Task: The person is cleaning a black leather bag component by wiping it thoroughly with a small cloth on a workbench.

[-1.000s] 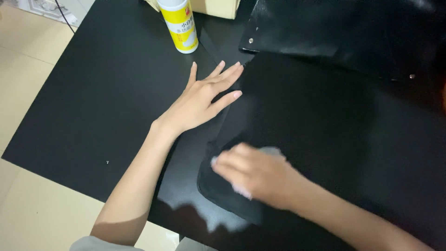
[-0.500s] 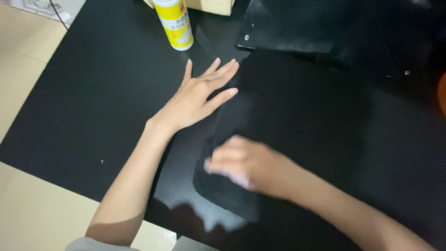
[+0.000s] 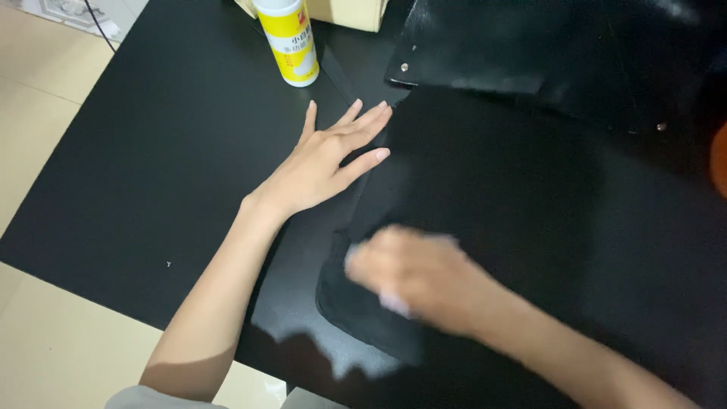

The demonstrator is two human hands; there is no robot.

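Sliding leftward since a moment ago, the blurred right hand (image 3: 420,276) pinches a pale cloth (image 3: 394,303) on the black leather sheet (image 3: 515,204) lying on the black table (image 3: 151,151), while the left hand (image 3: 322,163), fingers spread flat, pins the sheet's edge, which may ruck if that hold slips.

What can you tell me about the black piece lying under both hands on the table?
The black piece is a broad, flat sheet of dark, leather-like material with a faint sheen, lying spread on the black table. Its near corner is rounded. The left hand rests flat, fingers spread, at its left edge. The right hand, blurred, presses a small pale thing, hard to make out, onto its near part. Beyond it lies another glossy black panel with metal studs.
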